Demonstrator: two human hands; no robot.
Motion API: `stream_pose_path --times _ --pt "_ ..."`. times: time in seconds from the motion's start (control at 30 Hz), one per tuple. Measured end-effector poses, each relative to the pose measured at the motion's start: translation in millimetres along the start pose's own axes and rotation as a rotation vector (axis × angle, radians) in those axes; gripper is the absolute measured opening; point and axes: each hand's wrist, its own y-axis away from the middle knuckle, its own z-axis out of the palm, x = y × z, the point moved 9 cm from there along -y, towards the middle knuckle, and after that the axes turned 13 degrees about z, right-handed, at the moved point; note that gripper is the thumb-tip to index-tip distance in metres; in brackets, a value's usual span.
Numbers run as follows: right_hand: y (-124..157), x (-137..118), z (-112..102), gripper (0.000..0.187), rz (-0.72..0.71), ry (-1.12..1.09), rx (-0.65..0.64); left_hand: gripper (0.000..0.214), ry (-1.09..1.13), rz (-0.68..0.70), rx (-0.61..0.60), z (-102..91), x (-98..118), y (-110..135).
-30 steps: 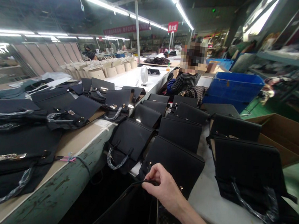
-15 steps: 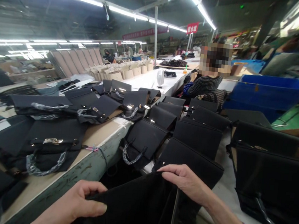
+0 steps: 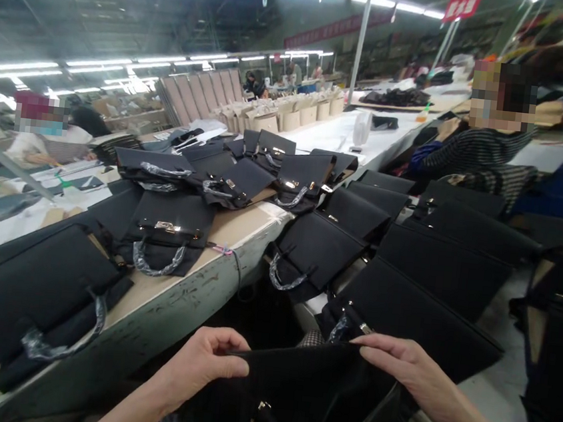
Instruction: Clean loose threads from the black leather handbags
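A black handbag [image 3: 312,402] is held low in front of me by its top edge. My left hand [image 3: 205,361] pinches the bag's left corner, thumb over the edge. My right hand [image 3: 408,372] grips the right side of the same edge with its fingers curled. Gold hardware shows on the bag's front near the bottom of the view. Just beyond my right hand stands another black handbag [image 3: 416,312] with a wrapped handle, one of a row.
Several black handbags lie on the long workbench [image 3: 187,295] at left and on the white table [image 3: 488,394] at right. A seated person in a striped top [image 3: 468,153] is at the far right; another person [image 3: 52,140] sits at the far left. A small white fan [image 3: 361,129] stands farther back.
The view has swung left and down. My left hand came up into view and took the bag's left corner. Both hands now hold the bag's top edge.
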Motion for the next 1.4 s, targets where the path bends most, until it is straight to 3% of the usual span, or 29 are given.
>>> stream_pose_path --times 0.2,0.37,0.53,0.77,0.97,1.07,1.23,1.4 --pt "-2 7 -7 0.034 0.021 -0.022 -0.003 0.026 -0.081 -0.024 0.063 -1.9 -8 -1" --pt "1 8 -10 0.032 0.005 -0.021 0.009 0.034 -0.358 0.058 0.088 -1.0 3 -2" --pt "7 8 -9 0.033 -0.045 0.016 0.02 0.037 -0.462 0.067 0.003 4.8 8 -10" --pt "9 4 -14 0.034 -0.13 0.143 0.051 0.028 -0.53 0.159 -0.364 52.0 43 -37" --pt "12 7 -21 0.032 -0.149 0.158 0.075 0.025 -0.591 0.132 -0.528 79.7 50 -52" --pt "14 7 -24 0.032 -0.155 0.168 0.1 0.03 -0.692 0.182 -0.549 86.3 54 -56" --pt "19 4 -24 0.03 -0.16 0.166 0.107 0.036 -1.021 0.322 -0.476 93.2 61 -63" --pt "24 -6 -19 0.027 -0.226 0.217 0.124 0.039 -0.999 0.349 -0.447 117.6 54 -70"
